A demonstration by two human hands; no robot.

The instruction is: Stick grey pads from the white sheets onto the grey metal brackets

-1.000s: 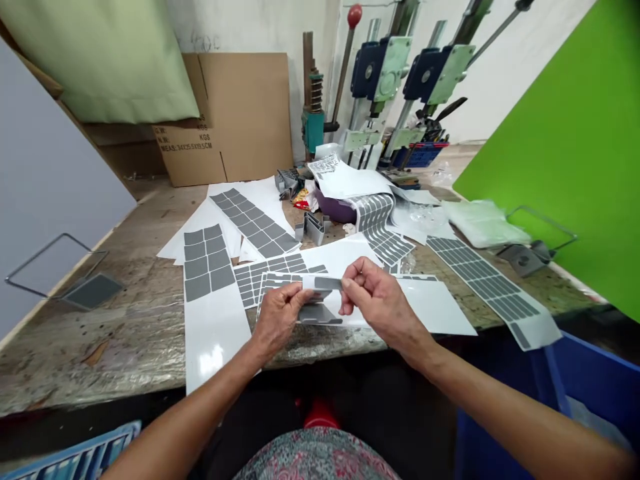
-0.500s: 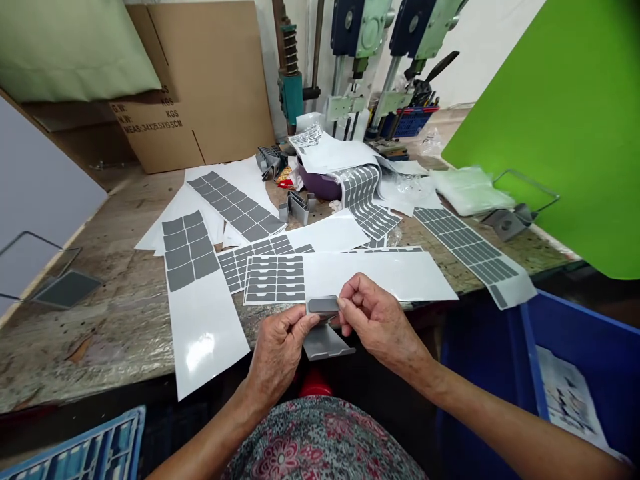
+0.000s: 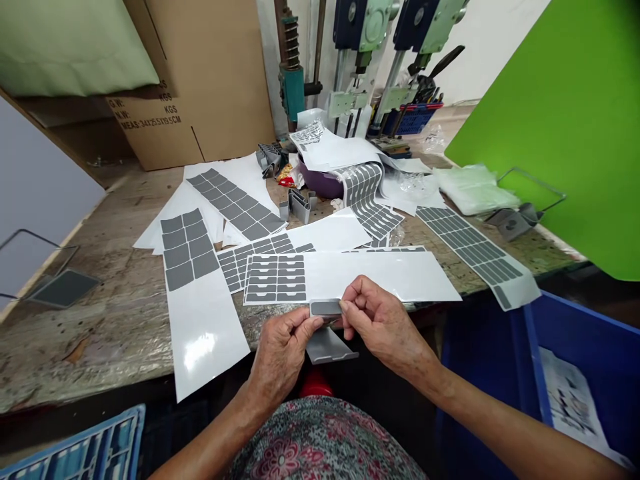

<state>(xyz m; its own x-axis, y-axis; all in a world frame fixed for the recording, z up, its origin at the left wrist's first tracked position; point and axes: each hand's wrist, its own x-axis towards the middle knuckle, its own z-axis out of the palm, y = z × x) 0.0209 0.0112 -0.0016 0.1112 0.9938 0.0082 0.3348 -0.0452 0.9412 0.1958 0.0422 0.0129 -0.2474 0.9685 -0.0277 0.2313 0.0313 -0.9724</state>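
Note:
My left hand (image 3: 283,343) is closed on the left end of a bent grey metal bracket (image 3: 330,347), held at the table's front edge. A dark grey rounded sticker (image 3: 325,307) lies along the bracket's upper face. With thumb and forefinger, my right hand (image 3: 373,310) pinches the right end of that sticker; its other fingers are curled. Just beyond both hands lies a white backing sheet (image 3: 370,273) with notched grey stickers at its left. Left of my left hand, another sheet (image 3: 205,340) carries larger grey squares and hangs over the edge.
More sticker sheets (image 3: 470,247) are spread over the worktable (image 3: 115,267). Bent metal brackets (image 3: 299,205) stand mid-table, near a purple bowl (image 3: 320,183) under sheets. Bench presses (image 3: 360,40) and a cardboard box (image 3: 210,80) are behind. A blue bin (image 3: 590,333) sits lower right.
The view has shifted slightly. Both hands keep their hold on the bracket and sticker, and the bracket's upper face appears tipped a little flatter.

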